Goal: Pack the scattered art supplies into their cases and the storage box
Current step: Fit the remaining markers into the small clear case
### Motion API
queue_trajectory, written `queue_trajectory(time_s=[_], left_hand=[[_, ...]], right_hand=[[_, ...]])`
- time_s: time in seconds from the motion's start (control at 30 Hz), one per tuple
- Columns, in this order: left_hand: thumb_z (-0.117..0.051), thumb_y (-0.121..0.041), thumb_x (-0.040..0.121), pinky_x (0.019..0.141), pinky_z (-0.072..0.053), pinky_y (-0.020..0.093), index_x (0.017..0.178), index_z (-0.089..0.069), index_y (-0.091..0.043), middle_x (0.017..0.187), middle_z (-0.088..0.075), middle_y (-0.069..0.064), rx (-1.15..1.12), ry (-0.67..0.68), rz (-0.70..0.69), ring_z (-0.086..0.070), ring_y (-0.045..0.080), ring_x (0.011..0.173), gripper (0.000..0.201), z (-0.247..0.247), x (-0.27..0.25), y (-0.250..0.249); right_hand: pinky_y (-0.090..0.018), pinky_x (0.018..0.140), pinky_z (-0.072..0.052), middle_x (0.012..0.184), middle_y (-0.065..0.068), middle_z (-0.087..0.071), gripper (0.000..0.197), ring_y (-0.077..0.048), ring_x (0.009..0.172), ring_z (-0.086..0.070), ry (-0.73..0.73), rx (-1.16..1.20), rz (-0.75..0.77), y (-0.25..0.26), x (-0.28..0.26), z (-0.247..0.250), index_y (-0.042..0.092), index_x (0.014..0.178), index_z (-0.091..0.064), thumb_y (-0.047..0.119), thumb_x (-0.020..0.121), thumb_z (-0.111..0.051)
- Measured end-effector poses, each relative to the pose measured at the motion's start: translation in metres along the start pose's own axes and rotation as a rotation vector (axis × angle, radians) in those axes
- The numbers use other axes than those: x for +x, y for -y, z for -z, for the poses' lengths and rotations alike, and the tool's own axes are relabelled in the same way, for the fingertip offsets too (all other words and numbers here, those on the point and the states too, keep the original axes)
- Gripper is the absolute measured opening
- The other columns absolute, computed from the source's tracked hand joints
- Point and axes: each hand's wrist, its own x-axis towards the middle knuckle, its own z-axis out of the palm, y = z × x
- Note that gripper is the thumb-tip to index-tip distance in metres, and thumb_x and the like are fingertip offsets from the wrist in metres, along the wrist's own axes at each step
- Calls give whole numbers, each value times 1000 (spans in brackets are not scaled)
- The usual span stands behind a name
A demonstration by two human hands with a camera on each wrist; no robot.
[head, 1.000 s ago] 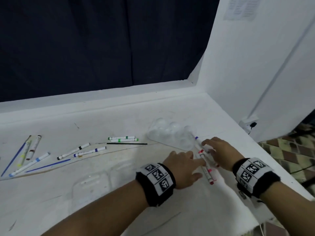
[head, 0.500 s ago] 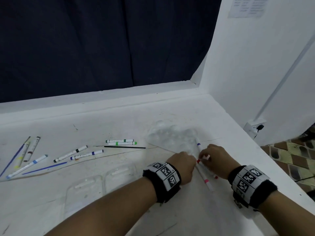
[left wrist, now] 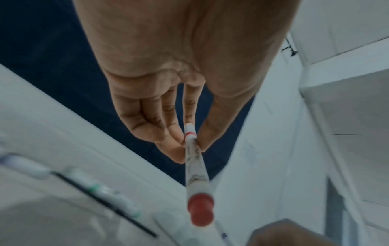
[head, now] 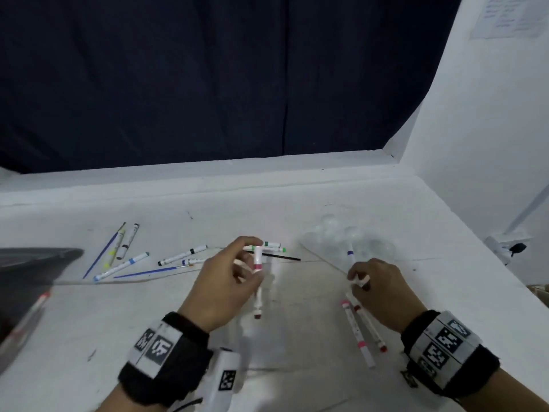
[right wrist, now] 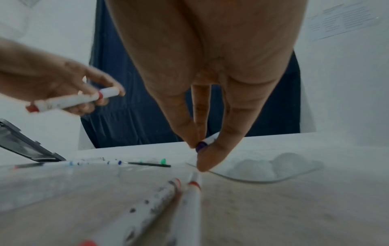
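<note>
My left hand [head: 252, 264] is raised above the table and pinches a white marker with a red cap [head: 258, 263], which hangs almost upright; the left wrist view shows my fingertips [left wrist: 179, 141] pinching its upper end and the red cap [left wrist: 201, 209] pointing down. My right hand [head: 358, 278] rests low on the table and pinches a purple-banded marker [head: 350, 257] near its tip [right wrist: 205, 141]. Two red markers [head: 358, 331] lie side by side just below my right hand, also close up in the right wrist view as red markers [right wrist: 189, 196].
A clear paint palette [head: 356, 239] lies beyond my right hand. Green markers [head: 269, 246], a black brush [head: 285, 257], several more markers [head: 181, 254] and blue brushes [head: 98, 257] lie scattered to the left. A dark open box [head: 32, 272] sits at the left edge. A white wall [head: 490, 144] rises to the right.
My left hand has lifted one red marker from the pile and carried it left and up. My right hand stays by the pile, pinching the purple marker. The dark box has come into view.
</note>
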Motion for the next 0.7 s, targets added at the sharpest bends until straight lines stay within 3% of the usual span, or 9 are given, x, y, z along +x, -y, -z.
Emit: queue_trajectory(time_s=[0.17, 0.23, 0.33, 0.47, 0.57, 0.63, 0.7], left_hand=[[-78, -13, 82, 75, -54, 43, 115, -64, -35, 82, -63, 7, -28, -75, 168, -64, 37, 71, 42, 64, -49, 53], [-79, -11, 81, 76, -54, 48, 115, -65, -33, 82, -62, 13, -9, -53, 197, -61, 35, 66, 43, 76, -61, 65], [-83, -16, 76, 69, -55, 39, 108, -66, -34, 77, -64, 7, 51, -26, 220, -64, 26, 64, 40, 79, -69, 75], [-87, -30, 70, 58, -48, 16, 99, -66, -33, 75, -66, 5, 170, 25, 230, -64, 22, 64, 36, 81, -70, 79], [-88, -29, 70, 57, -49, 15, 99, -66, -33, 71, -66, 1, 206, 45, 236, -61, 11, 55, 37, 86, -73, 85], [-88, -31, 70, 58, -51, 17, 103, -66, -31, 71, -67, 0, 241, 75, 254, -61, 5, 55, 40, 90, -77, 90], [-87, -35, 71, 61, -51, 17, 107, -65, -30, 72, -67, -2, 320, 110, 251, -62, 5, 59, 43, 93, -80, 95]], right_hand=[[-11, 58, -47, 75, 10, -64, 17, -6, 59, -63, 28, 234, 127, 64, -10, -13, 24, 75, -64, 11, 85, -68], [-23, 59, -56, 76, 4, -66, 17, -9, 56, -67, 129, 380, 114, 91, -19, -22, 23, 78, -62, 9, 85, -68], [-31, 58, -58, 82, -3, -67, 24, -15, 58, -71, 358, 500, 81, 127, -30, -34, 26, 97, -56, 8, 86, -65], [-39, 69, -61, 93, -11, -66, 57, -19, 63, -73, 584, 499, 98, 163, -34, -50, 29, 130, -43, 6, 82, -64], [-45, 70, -61, 100, -14, -63, 80, -24, 64, -73, 667, 548, 62, 180, -32, -62, 35, 144, -28, 4, 81, -66], [-50, 69, -61, 102, -15, -63, 84, -27, 65, -74, 700, 575, 44, 191, -31, -70, 37, 145, -27, 4, 80, -67], [-47, 67, -61, 101, -19, -63, 83, -29, 66, -74, 733, 588, 25, 200, -30, -77, 33, 146, -28, 2, 80, -67]])
